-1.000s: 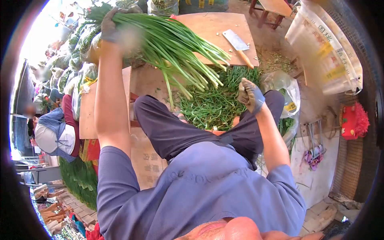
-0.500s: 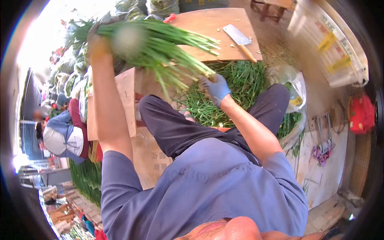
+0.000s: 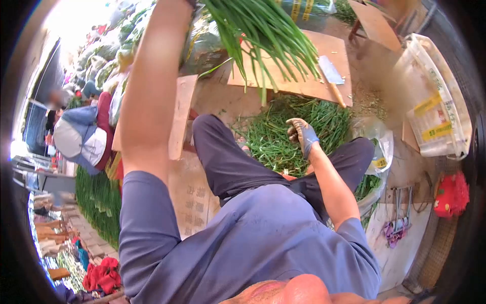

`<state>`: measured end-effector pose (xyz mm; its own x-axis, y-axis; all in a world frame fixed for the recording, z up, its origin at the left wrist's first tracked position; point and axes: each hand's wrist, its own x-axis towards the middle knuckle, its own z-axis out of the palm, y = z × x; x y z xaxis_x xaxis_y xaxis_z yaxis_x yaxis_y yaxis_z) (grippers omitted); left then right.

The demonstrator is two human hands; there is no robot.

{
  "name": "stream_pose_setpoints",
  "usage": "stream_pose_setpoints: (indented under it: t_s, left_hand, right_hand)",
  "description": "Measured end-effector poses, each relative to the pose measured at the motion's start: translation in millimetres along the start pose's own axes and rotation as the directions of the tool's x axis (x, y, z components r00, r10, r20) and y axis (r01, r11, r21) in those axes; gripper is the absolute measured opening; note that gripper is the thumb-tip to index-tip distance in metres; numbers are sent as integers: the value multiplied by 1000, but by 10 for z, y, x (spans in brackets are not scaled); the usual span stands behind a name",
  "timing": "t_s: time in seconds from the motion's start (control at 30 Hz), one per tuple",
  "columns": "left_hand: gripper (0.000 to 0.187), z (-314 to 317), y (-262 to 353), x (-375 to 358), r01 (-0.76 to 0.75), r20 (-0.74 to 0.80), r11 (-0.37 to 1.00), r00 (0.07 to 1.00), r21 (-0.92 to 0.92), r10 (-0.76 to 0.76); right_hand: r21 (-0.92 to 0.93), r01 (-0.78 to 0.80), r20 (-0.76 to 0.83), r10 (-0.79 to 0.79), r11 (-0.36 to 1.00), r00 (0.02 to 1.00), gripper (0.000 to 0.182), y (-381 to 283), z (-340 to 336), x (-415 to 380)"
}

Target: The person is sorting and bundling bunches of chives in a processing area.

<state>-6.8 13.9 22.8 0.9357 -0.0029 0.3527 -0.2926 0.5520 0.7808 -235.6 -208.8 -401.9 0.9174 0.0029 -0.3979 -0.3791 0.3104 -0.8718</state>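
Note:
My left hand (image 3: 191,3), in a dark glove, is mostly cut off at the top edge. It grips a bunch of garlic chives (image 3: 268,38), whose long green leaves fan out over the wooden board. My right hand (image 3: 302,135) wears a blue-grey glove with tan fingers. Its fingers are loosely bent and apart, with nothing visible between them, above a heap of loose green leaves (image 3: 273,144) between my knees. A cleaver (image 3: 331,71) with a wooden handle lies on the wooden board (image 3: 338,48), right of the bunch.
A clear plastic bag (image 3: 387,147) stands beside my right knee. White sacks (image 3: 430,106) lean at the right. Another wooden board (image 3: 183,116) is by my left arm. A person (image 3: 81,134) sits at far left, near stacked green chives (image 3: 98,202).
My left hand has risen toward the top edge with the bunch, which swung right over the board. My right hand has let go of the stem ends and dropped lower.

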Motion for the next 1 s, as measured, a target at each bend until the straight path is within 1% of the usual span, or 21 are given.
stream_pose_setpoints:
  t_s: [0.07,0.1,0.13,0.17,0.2,0.23,0.27,0.3,0.37,0.47,0.5,0.6,0.63,0.73,0.77,0.83,0.87,0.9,0.93,0.97,1.0]
  left_hand:
    - [30,204,60,-121,-80,-25,986,996,148,85]
    - [31,258,105,-109,-122,-24,969,991,216,131]
    - [30,72,288,46,183,324,983,929,23,-181]
    - [30,-34,319,117,281,553,959,806,-46,-210]
    - [30,-139,351,187,395,745,917,629,-58,-224]
    - [29,-163,339,188,318,716,947,671,-47,-190]
    - [29,-64,276,138,101,482,995,871,8,-92]
    - [28,79,174,72,-87,243,981,969,171,43]
    - [28,205,73,24,-121,148,963,985,239,87]
    - [23,181,10,101,-62,169,990,985,126,40]
    - [22,143,1,140,-44,170,995,985,90,28]
    - [22,-2,-49,302,140,318,989,940,-39,-120]
    - [23,71,-90,198,84,227,996,970,7,-83]
    - [39,-163,-120,308,199,449,978,880,-53,-155]
    - [37,-154,-138,291,145,352,989,927,-15,-130]
    - [35,-23,-161,12,49,150,996,987,79,-61]
    - [35,-47,-139,-28,36,159,994,986,101,-52]
    - [34,-93,-150,-53,23,171,992,984,122,-44]
    - [34,-141,-187,-35,8,184,990,982,142,-34]
    - [36,-298,-202,77,115,261,993,958,35,-120]
    - [36,-339,-199,110,116,276,993,954,10,-114]
  right_hand:
    - [91,86,-63,-81,992,995,25,-232,-13,-100]
    - [169,180,-64,-172,969,983,25,-334,-62,-121]
    - [246,272,-66,-264,930,962,26,-439,-104,-135]
    - [324,346,-56,-347,880,936,29,-569,-163,-129]
    - [384,366,-86,-362,847,928,29,-756,-164,-185]
    - [384,423,-112,-414,820,903,31,-911,-174,-230]
    - [383,477,-138,-462,791,876,33,-1043,-179,-286]
    - [395,495,-148,-478,774,866,34,-1178,-160,-355]
    - [415,524,-162,-507,744,847,38,-1417,-91,-515]
    - [360,540,-204,-500,761,842,43,-1688,60,-747]
    - [342,550,-167,-526,762,834,46,-1699,45,-751]
    - [308,523,-93,-522,795,848,49,-1750,35,-678]
    - [406,527,-137,-521,747,843,41,-1787,102,-689]
    - [478,553,-140,-562,683,815,29,-1785,138,-559]
    - [525,600,-186,-607,604,773,22,-1794,176,-589]
    - [492,632,-193,-633,599,750,23,-1807,198,-683]
    - [474,646,-198,-643,598,740,23,-1804,214,-741]
    - [525,622,-189,-633,580,751,25,-1826,246,-826]
    - [483,648,-186,-654,589,733,26,-1839,265,-890]
    - [440,672,-180,-674,596,716,28,-1843,287,-947]
    - [397,693,-173,-693,601,700,29,-1831,307,-986]
